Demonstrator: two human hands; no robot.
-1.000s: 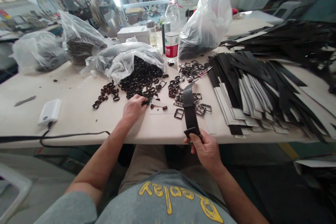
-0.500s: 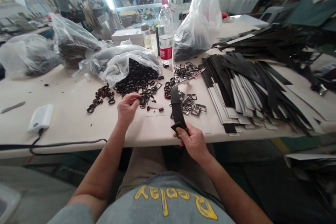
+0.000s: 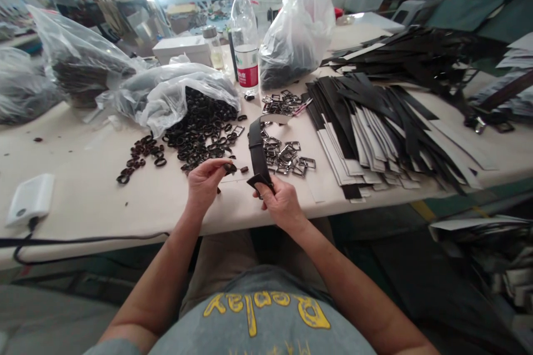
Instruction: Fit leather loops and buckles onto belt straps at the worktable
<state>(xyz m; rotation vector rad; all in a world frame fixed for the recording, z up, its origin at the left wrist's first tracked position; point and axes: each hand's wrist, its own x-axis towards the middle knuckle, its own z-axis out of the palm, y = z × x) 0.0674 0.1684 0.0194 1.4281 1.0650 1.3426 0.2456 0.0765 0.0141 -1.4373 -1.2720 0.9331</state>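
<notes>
Between the thumb and fingers of my left hand (image 3: 205, 182) is a small black belt loop (image 3: 229, 168), pinched just in front of the pile of black loops (image 3: 200, 133). My right hand (image 3: 283, 203) grips a black belt strap (image 3: 259, 155) near its folded end, and the rest of the strap arches up and away from me. A dark buckle partly shows under my right fingers. Loose metal buckles (image 3: 287, 156) lie on the table just beyond that hand. A single brownish loop (image 3: 244, 170) rests between my hands.
Black and white strips (image 3: 370, 138) are stacked at the right. A plastic bottle (image 3: 245, 44) and a filled plastic bag (image 3: 297, 28) stand at the back. Another open bag (image 3: 166, 100) spills loops. A white device (image 3: 30, 198) with a cable sits at the left.
My left hand has drawn back from the loop pile, toward my right hand, with a loop in its fingers. My right hand still grips the strap. The whole view has shifted.
</notes>
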